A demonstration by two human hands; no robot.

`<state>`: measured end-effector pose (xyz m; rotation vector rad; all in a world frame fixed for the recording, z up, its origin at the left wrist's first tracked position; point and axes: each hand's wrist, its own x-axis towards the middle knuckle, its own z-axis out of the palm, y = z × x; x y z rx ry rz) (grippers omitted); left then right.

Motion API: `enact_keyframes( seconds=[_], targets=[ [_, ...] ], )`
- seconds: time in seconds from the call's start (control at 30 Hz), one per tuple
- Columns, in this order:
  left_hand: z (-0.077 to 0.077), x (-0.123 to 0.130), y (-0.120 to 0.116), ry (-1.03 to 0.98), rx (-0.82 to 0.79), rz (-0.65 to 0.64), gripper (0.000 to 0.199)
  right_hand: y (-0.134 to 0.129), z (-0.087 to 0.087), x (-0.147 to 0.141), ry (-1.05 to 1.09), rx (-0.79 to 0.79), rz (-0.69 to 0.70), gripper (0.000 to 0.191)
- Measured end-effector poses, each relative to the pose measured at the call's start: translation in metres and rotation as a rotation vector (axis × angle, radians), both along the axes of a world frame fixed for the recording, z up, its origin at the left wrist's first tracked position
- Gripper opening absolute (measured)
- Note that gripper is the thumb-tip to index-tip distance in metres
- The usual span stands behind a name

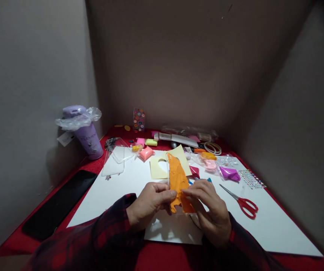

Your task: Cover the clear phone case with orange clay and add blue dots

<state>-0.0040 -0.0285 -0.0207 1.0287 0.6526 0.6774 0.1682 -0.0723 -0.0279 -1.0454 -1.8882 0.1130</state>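
Observation:
Between my two hands stands a tilted clear phone case (168, 176), most of its face spread with orange modelling clay (177, 177). The clay has an uneven, ragged lower edge. My left hand (154, 201) is closed on the case's left side, its thumb lying over the clay. At the lower right, my right hand (211, 207) has its bent fingers pressed together on the clay; its thumb is partly hidden. Just behind the case are pale yellow paper pieces (157, 172), one with a rounded cut-out.
Red-handled scissors (248, 207) lie to the right on the white board (274, 229). Clear phone cases (113, 160) and a black phone (61, 203) are left. Clay packets (146, 153) sit behind. A purple tumbler (88, 139) stands far left, near a decorated case (139, 119).

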Motion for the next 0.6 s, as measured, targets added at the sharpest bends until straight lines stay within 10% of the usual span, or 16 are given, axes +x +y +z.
enact_keyframes(
  seconds=[0.6],
  targets=[
    [0.008, 0.002, -0.002, 0.163, 0.200, 0.056, 0.030, 0.000, 0.000, -0.011, -0.111, 0.119, -0.160, 0.009]
  ],
)
